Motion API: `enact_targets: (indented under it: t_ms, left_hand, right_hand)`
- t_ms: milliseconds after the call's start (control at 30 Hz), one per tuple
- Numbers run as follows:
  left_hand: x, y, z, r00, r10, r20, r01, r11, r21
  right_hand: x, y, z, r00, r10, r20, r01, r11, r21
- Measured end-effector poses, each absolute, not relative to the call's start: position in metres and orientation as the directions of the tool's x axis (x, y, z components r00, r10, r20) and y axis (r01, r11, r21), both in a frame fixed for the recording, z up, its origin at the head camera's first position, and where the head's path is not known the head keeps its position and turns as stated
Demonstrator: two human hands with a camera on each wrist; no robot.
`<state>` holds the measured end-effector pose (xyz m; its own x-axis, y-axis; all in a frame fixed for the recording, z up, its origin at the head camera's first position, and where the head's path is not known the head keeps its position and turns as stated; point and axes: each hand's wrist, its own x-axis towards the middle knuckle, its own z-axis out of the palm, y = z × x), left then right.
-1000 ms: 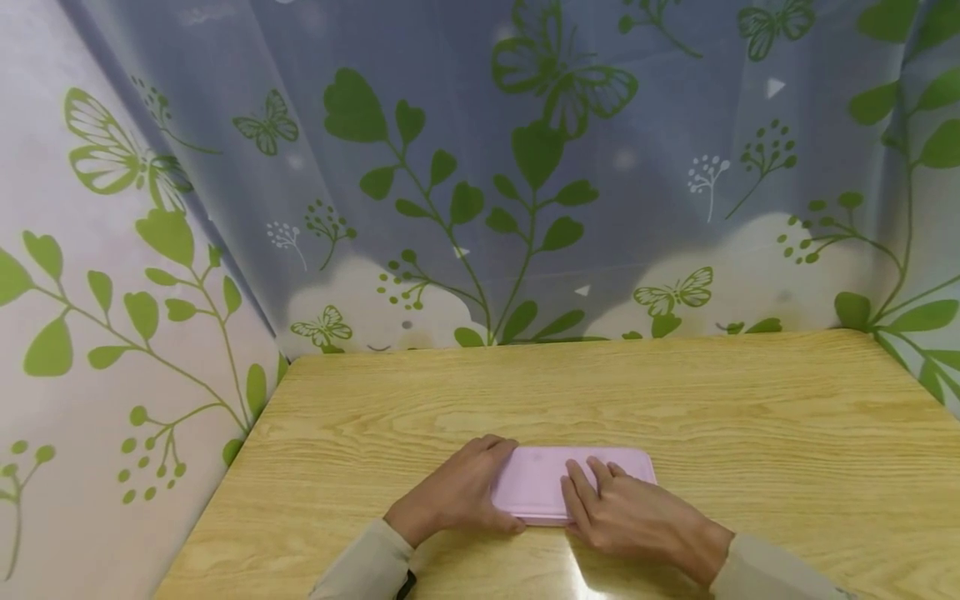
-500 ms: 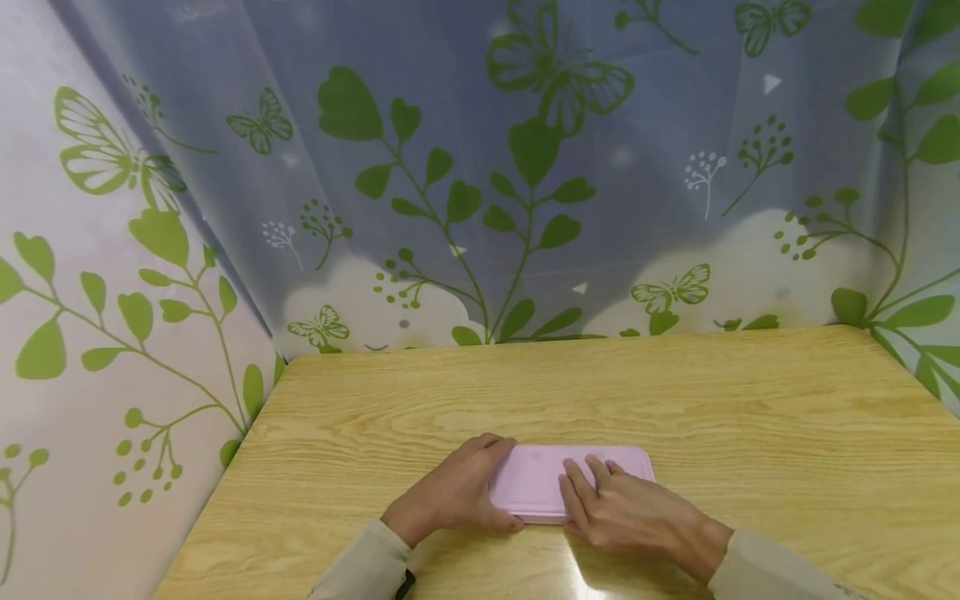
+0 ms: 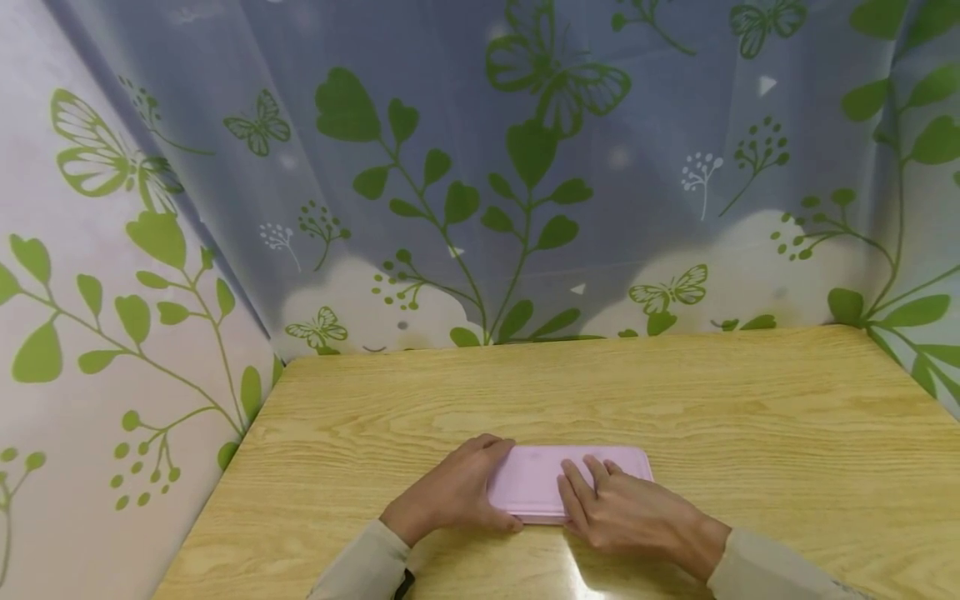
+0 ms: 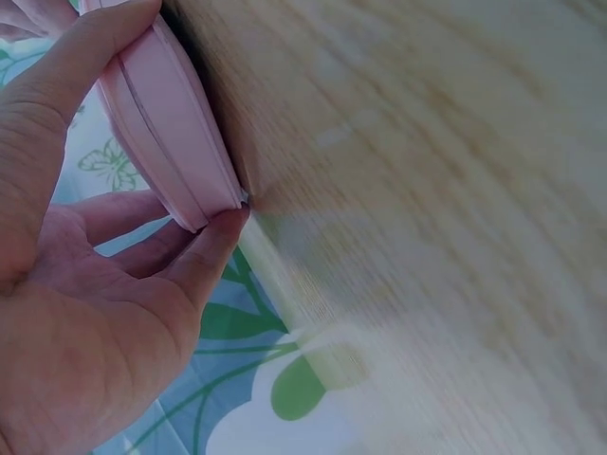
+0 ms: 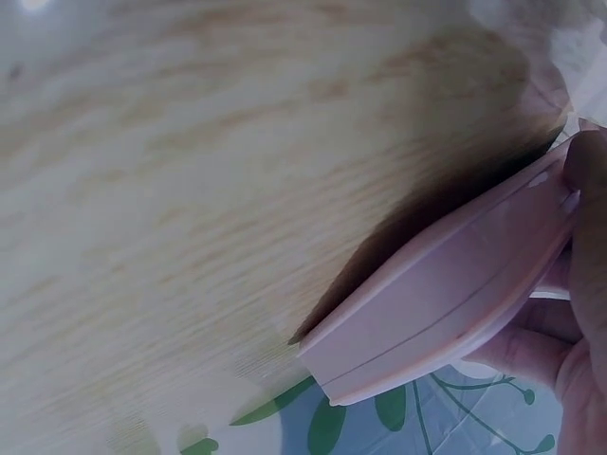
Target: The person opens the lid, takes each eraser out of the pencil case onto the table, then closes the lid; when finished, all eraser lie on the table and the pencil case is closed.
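A flat pink case [image 3: 531, 482] with rounded corners lies on the wooden table. My left hand [image 3: 463, 490] grips its left end, with the thumb along the near edge and the fingers at the far corner. Fingers of my right hand [image 3: 628, 515] lie across its top, while the thumb is at the near side. A thin line runs along the side wall of the pink case [image 4: 169, 123] in the left wrist view. In the right wrist view, the thumb of the right hand [image 5: 590, 313] touches the case's side near the frame edge. What is inside is hidden.
The wooden table [image 3: 600, 392] extends behind and to both sides of the case. Patterned cloth [image 3: 435, 167] with green leaves and butterflies hangs along its back and sides. A bright reflection shows on the table's near part.
The head view has shifted very slightly. Both hands and the pink case stay practically where they were.
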<state>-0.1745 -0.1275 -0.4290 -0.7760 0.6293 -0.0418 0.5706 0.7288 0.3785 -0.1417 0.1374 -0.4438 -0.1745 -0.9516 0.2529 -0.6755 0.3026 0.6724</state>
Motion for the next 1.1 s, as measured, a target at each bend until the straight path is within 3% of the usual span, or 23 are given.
enact_targets:
  t_ms: [767, 1100]
  left_hand:
    - [-0.1751, -0.1261, -0.4266, -0.771, 0.635, -0.053, 0.567, 0.722, 0.396]
    - [-0.1726, -0.1263, -0.4277, -0.776, 0.628, -0.055, 0.566, 0.732, 0.379]
  right_hand:
    - [-0.1443, 0.1391, -0.4448, -0.159, -0.95, 0.269, -0.676, 0.303, 0.671]
    - [-0.139, 0.1469, -0.4366, -0.244, -0.937, 0.252, -0.738, 0.348, 0.578]
